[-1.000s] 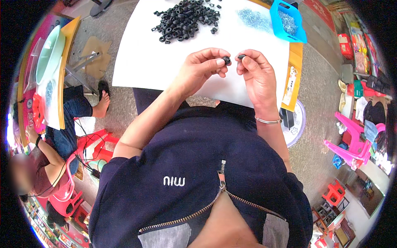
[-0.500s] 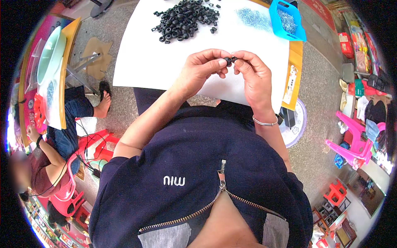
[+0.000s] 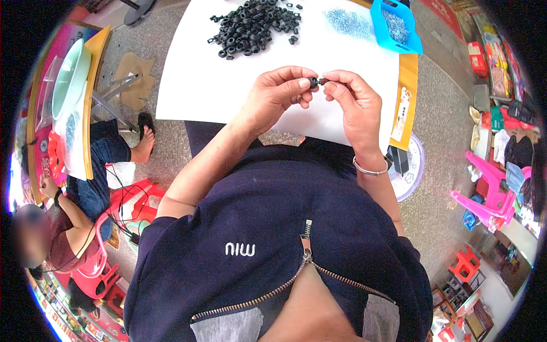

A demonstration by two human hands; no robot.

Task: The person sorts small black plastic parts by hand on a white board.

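Over the near part of the white sheet, my left hand (image 3: 283, 91) pinches a small rounded black plastic part (image 3: 313, 83) between thumb and fingertips. Close beside it, my right hand (image 3: 357, 105) is closed in a pinch on a small dark piece (image 3: 323, 81). A tiny pale glint shows between the two pieces; what it is I cannot make out. Farther off on the sheet lies a heap of small black plastic parts (image 3: 250, 28), several with holes through them. To its right is a thin spread of tiny clear-bluish pieces (image 3: 348, 24).
A blue plastic basket (image 3: 384, 40) holding tiny shiny pieces stands at the sheet's far right corner. The white sheet (image 3: 199, 85) covers a yellow-edged table (image 3: 405, 128). A person (image 3: 71, 222) sits at another table on the left; a pink stool (image 3: 490, 194) is at the right.
My right hand has shifted slightly to the right, and the gap between the two pinched pieces has widened a little. My left hand has barely moved.
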